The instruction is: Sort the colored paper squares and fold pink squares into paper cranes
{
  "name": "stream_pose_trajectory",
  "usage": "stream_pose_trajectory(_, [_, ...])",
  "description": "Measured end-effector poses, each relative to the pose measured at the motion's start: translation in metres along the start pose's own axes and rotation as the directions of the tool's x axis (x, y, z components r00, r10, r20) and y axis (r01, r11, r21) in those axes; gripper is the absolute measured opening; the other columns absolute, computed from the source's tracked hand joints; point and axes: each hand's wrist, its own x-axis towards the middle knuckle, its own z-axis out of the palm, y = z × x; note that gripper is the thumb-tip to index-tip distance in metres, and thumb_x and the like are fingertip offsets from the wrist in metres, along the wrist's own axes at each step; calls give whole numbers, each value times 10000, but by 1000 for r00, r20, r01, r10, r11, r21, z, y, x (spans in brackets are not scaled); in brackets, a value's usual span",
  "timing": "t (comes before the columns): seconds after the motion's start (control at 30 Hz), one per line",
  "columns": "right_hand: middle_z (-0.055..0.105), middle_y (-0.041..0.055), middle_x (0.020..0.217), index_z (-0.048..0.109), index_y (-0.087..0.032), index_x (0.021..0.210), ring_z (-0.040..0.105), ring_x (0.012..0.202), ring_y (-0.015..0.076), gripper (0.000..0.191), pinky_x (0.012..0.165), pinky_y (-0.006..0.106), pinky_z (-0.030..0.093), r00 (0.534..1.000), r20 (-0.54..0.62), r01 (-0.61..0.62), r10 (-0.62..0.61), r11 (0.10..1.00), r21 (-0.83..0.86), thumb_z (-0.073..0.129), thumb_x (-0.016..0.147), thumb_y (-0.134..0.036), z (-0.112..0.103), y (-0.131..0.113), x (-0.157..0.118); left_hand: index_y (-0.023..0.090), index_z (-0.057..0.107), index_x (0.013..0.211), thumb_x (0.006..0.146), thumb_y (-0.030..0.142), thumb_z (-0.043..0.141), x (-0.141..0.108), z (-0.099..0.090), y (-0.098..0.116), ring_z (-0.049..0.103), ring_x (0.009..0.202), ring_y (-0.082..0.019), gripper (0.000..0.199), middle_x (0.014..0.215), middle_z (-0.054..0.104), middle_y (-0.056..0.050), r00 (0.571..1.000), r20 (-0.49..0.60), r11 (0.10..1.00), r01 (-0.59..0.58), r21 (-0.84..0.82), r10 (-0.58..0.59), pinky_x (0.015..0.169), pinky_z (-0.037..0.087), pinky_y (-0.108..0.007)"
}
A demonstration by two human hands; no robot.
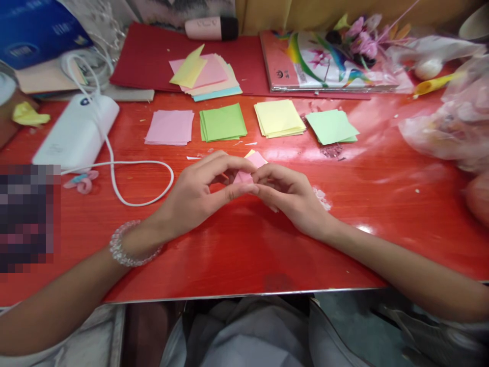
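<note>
Between my two hands is a small folded piece of pink paper (243,177), pinched by fingers and thumbs from both sides. My left hand (206,186) grips its left part, with a clear beaded bracelet (132,244) on that wrist. My right hand (292,191) closes on its right part, and the thumbs meet at the near edge. Just beyond the fingers, a pink and yellow paper corner (256,158) shows; whether it belongs to the held piece I cannot tell. Behind my hands lie stacks of square paper: pink (170,126), green (223,122), yellow (280,118) and mint (331,126).
A white power bank (76,132) with a looped cable (141,205) lies left on the red table (229,255). Loose coloured sheets (208,74) rest on a red folder (148,61) at the back. A patterned pack (305,61) and plastic bags (439,120) are at the right.
</note>
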Motion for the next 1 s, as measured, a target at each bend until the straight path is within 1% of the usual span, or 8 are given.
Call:
stream_pose_trajectory(0.13, [429,-58,612,555,-185,800,345,496,50,90,455,208,276,1000,-23,14,-12,999,51,613,840,-241,-1,4,0,238,638,1074,817,341,624,-2,2,0,580,870,-135,277,960,631,-21,997,-35,998,-62,34,63,796,467,-240])
stream_pose_trajectory(0.3, [520,-25,698,608,-187,796,433,585,75,103,509,219,340,998,-60,21,-18,998,52,657,805,-277,-2,6,-1,287,681,1002,821,327,622,-7,3,4,594,838,-144,194,931,657,-16,992,-112,989,-46,139,62,797,476,-265])
stream_pose_trajectory(0.5, [553,-27,711,683,-204,791,451,609,73,16,556,222,373,989,-97,116,-115,993,-4,683,784,-219,-1,3,-1,275,666,959,803,277,651,-11,6,4,624,837,-136,156,902,677,6,979,-195,996,-46,77,60,789,503,-268])
stream_pose_trajectory(0.57, [553,-30,703,688,-204,778,460,614,72,6,562,220,378,988,-102,121,-117,992,32,688,779,-210,-1,3,-1,275,652,957,801,210,654,-10,6,0,632,834,-121,168,897,678,20,963,-214,987,-155,51,163,775,512,-248])
stream_pose_trajectory(0.63, [549,-33,695,689,-205,773,459,605,70,12,555,219,374,988,-99,124,-116,989,83,689,779,-216,-1,4,0,267,645,961,790,143,659,-9,6,-5,631,822,-105,212,889,672,26,926,-217,951,-303,52,307,741,518,-220])
stream_pose_trajectory(0.7, [536,-35,684,693,-209,773,454,606,70,8,553,220,364,989,-89,130,-120,984,119,691,778,-214,-1,6,0,255,645,969,774,91,664,-8,6,-9,625,811,-94,255,876,665,26,890,-221,916,-396,65,400,716,522,-200])
stream_pose_trajectory(0.9, [506,-36,655,711,-235,770,436,616,80,48,569,237,357,981,-89,176,-170,982,64,700,771,-187,-2,6,-1,278,663,947,748,79,694,-9,8,-8,640,776,-97,283,847,683,47,867,-303,917,-392,77,396,675,546,-212])
stream_pose_trajectory(1.0, [484,-34,626,718,-247,761,422,598,89,47,554,249,355,971,-120,206,-207,978,-23,707,766,-202,-1,5,-3,280,671,896,747,99,700,-11,11,-4,648,755,-109,236,827,685,49,878,-340,937,-350,22,336,664,554,-245])
